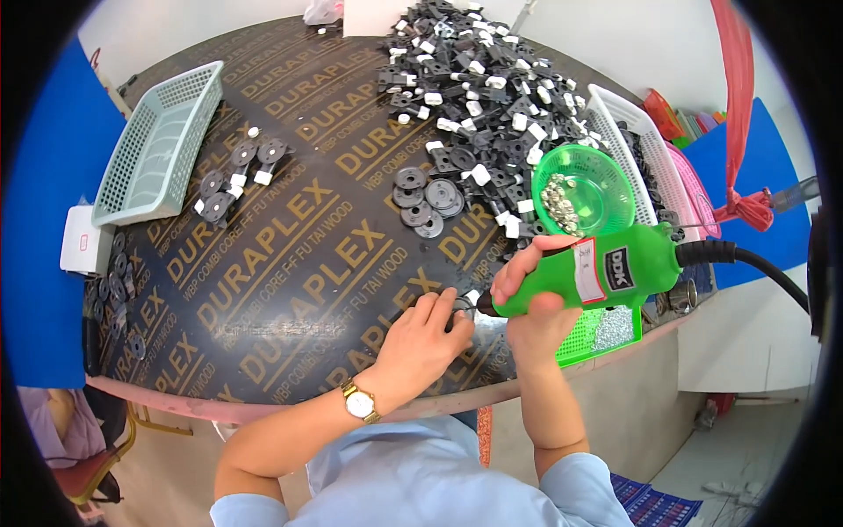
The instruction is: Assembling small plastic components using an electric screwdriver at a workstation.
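My right hand (537, 327) grips a green electric screwdriver (543, 285), its body lying nearly level and its black nose pointing left. Close by, my left hand (421, 335) is bent over a small black plastic part (462, 304) on the table, fingers pressed to it. A bit of white shows beside the part. The screwdriver's tip meets or nearly meets this part; the exact contact is hidden by my fingers. Behind the screwdriver stands a round green basket (606, 167) with small shiny metal pieces (559, 204) inside.
A big heap of black and white parts (474, 88) covers the back. Black discs (428, 200) and finished-looking assemblies (241, 171) lie nearer. Pale baskets (158, 145) stand left and right. A green tray (575, 344) holds small silver pieces. The black cable (764, 263) runs right.
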`<state>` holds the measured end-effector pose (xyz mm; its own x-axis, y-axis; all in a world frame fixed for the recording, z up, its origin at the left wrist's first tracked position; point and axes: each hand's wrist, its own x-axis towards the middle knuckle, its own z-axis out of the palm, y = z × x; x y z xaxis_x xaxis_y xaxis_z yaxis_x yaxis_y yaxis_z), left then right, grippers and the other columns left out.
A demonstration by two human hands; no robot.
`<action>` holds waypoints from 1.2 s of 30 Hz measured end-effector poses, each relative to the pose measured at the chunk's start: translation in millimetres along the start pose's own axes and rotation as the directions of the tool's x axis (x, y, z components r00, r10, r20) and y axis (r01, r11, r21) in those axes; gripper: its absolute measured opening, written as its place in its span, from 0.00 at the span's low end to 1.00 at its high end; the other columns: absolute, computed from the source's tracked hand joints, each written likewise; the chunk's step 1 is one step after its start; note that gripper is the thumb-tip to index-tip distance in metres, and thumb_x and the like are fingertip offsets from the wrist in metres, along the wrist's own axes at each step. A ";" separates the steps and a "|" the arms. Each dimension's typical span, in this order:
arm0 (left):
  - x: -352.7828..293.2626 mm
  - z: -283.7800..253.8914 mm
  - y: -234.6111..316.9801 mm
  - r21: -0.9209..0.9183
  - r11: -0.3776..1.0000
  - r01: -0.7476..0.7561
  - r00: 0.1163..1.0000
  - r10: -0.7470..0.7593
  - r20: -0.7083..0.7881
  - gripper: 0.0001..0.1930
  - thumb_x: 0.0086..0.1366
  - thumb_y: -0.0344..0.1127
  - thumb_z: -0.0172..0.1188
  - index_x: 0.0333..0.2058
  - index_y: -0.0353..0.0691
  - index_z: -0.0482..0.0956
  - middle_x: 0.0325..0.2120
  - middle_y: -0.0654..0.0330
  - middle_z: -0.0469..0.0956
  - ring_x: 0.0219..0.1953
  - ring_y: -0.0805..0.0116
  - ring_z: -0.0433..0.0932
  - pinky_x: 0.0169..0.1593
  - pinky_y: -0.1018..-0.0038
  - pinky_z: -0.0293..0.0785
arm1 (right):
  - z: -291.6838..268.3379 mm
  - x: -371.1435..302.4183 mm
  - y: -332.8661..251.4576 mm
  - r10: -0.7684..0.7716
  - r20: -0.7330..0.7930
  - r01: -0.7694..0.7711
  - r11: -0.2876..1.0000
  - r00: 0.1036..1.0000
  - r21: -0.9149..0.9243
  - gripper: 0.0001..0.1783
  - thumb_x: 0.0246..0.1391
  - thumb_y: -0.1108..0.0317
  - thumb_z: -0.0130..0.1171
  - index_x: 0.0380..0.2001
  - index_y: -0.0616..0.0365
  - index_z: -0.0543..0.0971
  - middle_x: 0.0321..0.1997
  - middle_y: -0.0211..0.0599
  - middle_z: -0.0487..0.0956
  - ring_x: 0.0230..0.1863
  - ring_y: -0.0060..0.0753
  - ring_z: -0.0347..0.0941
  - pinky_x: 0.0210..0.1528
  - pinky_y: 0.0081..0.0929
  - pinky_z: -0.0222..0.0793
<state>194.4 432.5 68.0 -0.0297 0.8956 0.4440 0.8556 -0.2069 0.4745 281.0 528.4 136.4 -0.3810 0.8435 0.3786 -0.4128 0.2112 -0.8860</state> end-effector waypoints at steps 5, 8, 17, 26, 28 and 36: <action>-21.3 -35.0 -7.9 0.181 0.974 0.137 0.979 -0.161 0.122 0.12 0.49 0.34 0.59 0.33 0.40 0.69 0.42 0.51 0.69 0.44 0.55 0.69 0.41 0.67 0.72 | -64.2 13.7 -30.5 -0.239 -0.092 0.231 0.969 0.967 -0.087 0.39 0.43 0.33 0.55 0.44 0.57 0.64 0.20 0.29 0.64 0.17 0.23 0.60 0.18 0.20 0.58; -53.1 -90.5 -30.9 0.054 0.916 0.397 0.895 -0.399 0.198 0.15 0.46 0.34 0.61 0.33 0.39 0.69 0.31 0.53 0.72 0.38 0.53 0.71 0.35 0.64 0.71 | -129.7 33.6 -47.0 -0.373 -0.169 0.311 0.899 0.912 -0.308 0.37 0.49 0.34 0.50 0.44 0.59 0.64 0.22 0.30 0.64 0.20 0.23 0.61 0.22 0.20 0.59; -294.4 -138.9 -48.9 -0.426 -0.429 0.797 0.150 -0.542 0.827 0.16 0.57 0.41 0.56 0.37 0.33 0.74 0.24 0.59 0.75 0.24 0.71 0.73 0.30 0.77 0.71 | -186.9 59.8 -16.8 -0.374 -0.180 0.301 0.893 0.910 -0.335 0.36 0.51 0.36 0.49 0.43 0.61 0.63 0.21 0.31 0.64 0.20 0.23 0.62 0.23 0.20 0.59; -466.6 29.7 -119.6 -0.681 -0.471 0.561 -0.381 -0.877 0.292 0.11 0.61 0.43 0.52 0.34 0.44 0.75 0.20 0.64 0.74 0.15 0.74 0.69 0.19 0.77 0.68 | -186.9 64.8 -12.5 -0.366 -0.175 0.296 0.896 0.914 -0.331 0.36 0.49 0.38 0.54 0.42 0.62 0.64 0.21 0.31 0.66 0.19 0.22 0.63 0.20 0.20 0.61; -387.3 24.7 -117.8 -0.565 -0.404 0.719 -0.377 -0.910 0.172 0.10 0.62 0.44 0.51 0.34 0.45 0.76 0.20 0.64 0.74 0.15 0.74 0.69 0.19 0.78 0.68 | -194.0 58.6 -11.9 -0.385 -0.178 0.299 0.877 0.905 -0.376 0.36 0.49 0.38 0.54 0.42 0.63 0.63 0.21 0.31 0.66 0.19 0.21 0.64 0.21 0.19 0.61; -436.7 -38.6 -130.9 -0.269 -0.133 0.954 -0.050 -0.954 0.296 0.10 0.64 0.37 0.50 0.35 0.37 0.75 0.22 0.63 0.74 0.25 0.76 0.72 0.27 0.78 0.69 | -186.5 58.7 -10.0 -0.385 -0.134 0.289 0.844 0.913 -0.451 0.36 0.49 0.37 0.52 0.43 0.62 0.63 0.21 0.32 0.66 0.19 0.23 0.63 0.21 0.20 0.60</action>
<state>75.4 53.4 -158.7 -0.6619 0.2690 -0.6996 -0.2815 0.7758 0.5646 417.1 667.9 117.5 -0.0787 0.7552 0.6508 -0.0853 0.6453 -0.7591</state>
